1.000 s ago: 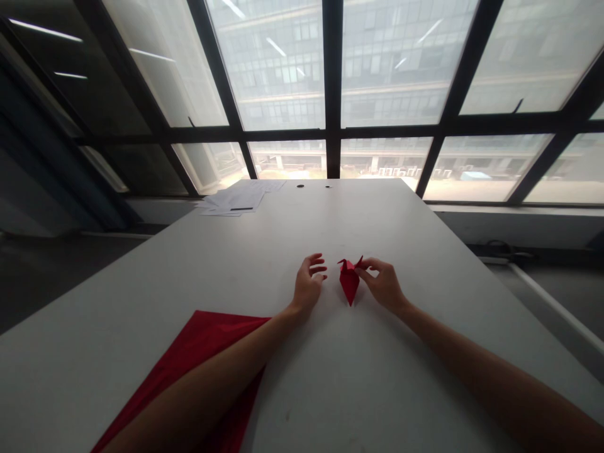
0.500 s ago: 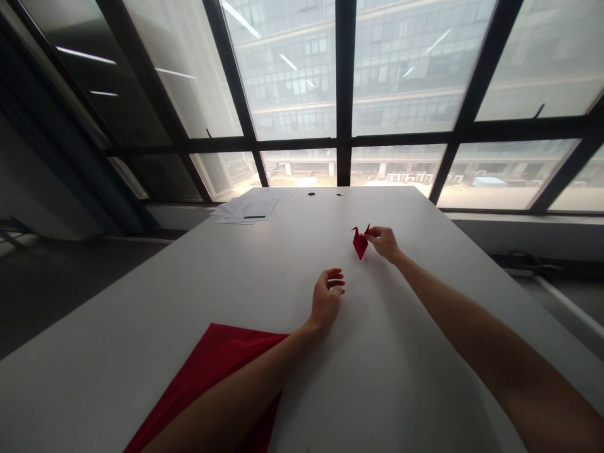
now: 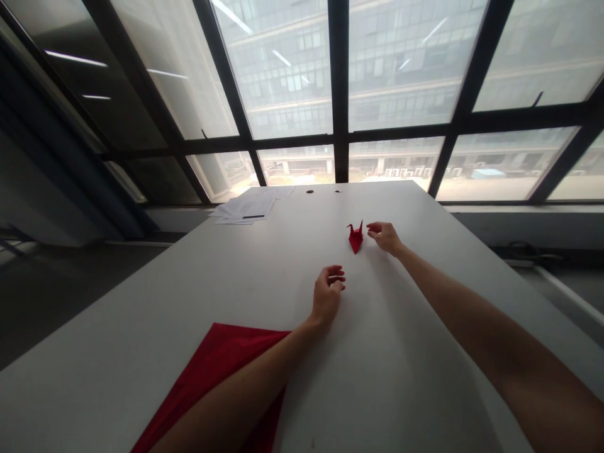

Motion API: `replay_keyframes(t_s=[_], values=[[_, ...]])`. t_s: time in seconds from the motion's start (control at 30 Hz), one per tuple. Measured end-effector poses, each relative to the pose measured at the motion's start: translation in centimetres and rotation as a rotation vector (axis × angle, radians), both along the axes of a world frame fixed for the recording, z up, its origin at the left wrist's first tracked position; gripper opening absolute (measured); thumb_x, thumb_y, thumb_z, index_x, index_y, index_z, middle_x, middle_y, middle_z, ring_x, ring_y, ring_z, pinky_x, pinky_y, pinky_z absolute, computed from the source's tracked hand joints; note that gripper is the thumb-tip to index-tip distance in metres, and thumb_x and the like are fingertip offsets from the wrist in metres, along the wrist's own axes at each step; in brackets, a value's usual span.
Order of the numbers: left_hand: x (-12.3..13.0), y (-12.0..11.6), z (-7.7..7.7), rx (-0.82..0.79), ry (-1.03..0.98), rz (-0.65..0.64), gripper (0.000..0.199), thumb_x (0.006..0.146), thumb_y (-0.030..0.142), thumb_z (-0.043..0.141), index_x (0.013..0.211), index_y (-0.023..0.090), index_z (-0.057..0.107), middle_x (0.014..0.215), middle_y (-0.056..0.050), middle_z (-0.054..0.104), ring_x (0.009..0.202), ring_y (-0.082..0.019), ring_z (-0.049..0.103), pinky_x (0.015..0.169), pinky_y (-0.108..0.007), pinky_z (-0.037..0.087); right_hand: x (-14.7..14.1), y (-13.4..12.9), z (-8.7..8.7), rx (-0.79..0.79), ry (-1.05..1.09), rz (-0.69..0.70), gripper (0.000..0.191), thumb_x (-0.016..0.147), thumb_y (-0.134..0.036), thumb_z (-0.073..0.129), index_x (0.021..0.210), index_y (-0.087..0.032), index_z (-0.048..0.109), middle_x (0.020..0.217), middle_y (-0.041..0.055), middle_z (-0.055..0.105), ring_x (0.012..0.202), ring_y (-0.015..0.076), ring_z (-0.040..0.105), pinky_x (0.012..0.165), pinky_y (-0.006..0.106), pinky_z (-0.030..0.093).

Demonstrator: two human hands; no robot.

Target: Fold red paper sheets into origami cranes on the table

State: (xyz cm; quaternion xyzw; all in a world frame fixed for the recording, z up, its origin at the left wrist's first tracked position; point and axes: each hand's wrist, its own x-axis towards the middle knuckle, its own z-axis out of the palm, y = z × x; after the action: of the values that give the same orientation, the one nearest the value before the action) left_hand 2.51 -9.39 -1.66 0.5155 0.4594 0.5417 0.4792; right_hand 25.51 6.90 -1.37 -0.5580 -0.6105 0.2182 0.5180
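Note:
A small red origami crane stands on the white table, its neck and tail pointing up. Just to its right is my right hand, fingers apart, with a narrow gap between fingertips and crane. My left hand rests nearer to me, loosely curled with fingers spread and nothing in it. Beneath my left forearm lies a large sheet of red paper, partly hidden by the arm.
Loose white papers lie at the far left of the table, a dark strip on them. Two small dark round spots, one of them a hole, mark the far edge. Windows with black frames rise behind the table.
My right hand has let go of the crane, which it held by one point, and the fingers have opened beside it. My left hand has hardly moved.

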Motion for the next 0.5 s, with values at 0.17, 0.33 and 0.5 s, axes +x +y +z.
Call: replay_keyframes(t_s=[0.17,0.33,0.5], values=[[-0.3,-0.1,0.5,-0.031,-0.064,-0.014,0.031,0.077,0.017,0.052,0.108,0.017,0.061,0.104,-0.01,0.065,0.087,-0.017,0.063,0.07,-0.028,0.051,0.8,-3.4,0.3,0.007,-0.035,-0.104,0.025,0.075,-0.019,0.061,0.094,-0.012,0.074,0.085,0.0104,0.075,0.071,0.0172,0.064,0.07,0.032,0.053],[-0.5,0.6,2.9,-0.074,-0.246,-0.088,0.032,0.081,0.024,0.054,0.113,0.019,0.058,0.091,-0.005,0.065,0.075,-0.013,0.062,0.062,-0.023,0.045,-2.6,-10.7,1.0,0.02,-0.129,0.001,0.022,0.079,-0.021,0.057,0.091,-0.015,0.074,0.087,0.0084,0.074,0.072,0.0185,0.064,0.072,0.033,0.052],[0.2,2.4,7.5,0.173,-0.427,-0.177,0.023,0.083,0.025,0.051,0.103,0.017,0.058,0.06,0.005,0.045,0.056,-0.01,0.049,0.057,-0.023,0.04,-11.3,-20.7,1.4,0.045,-0.369,0.22,0.021,0.086,-0.019,0.055,0.095,-0.021,0.074,0.099,0.008,0.071,0.094,0.0213,0.062,0.087,0.035,0.047]])
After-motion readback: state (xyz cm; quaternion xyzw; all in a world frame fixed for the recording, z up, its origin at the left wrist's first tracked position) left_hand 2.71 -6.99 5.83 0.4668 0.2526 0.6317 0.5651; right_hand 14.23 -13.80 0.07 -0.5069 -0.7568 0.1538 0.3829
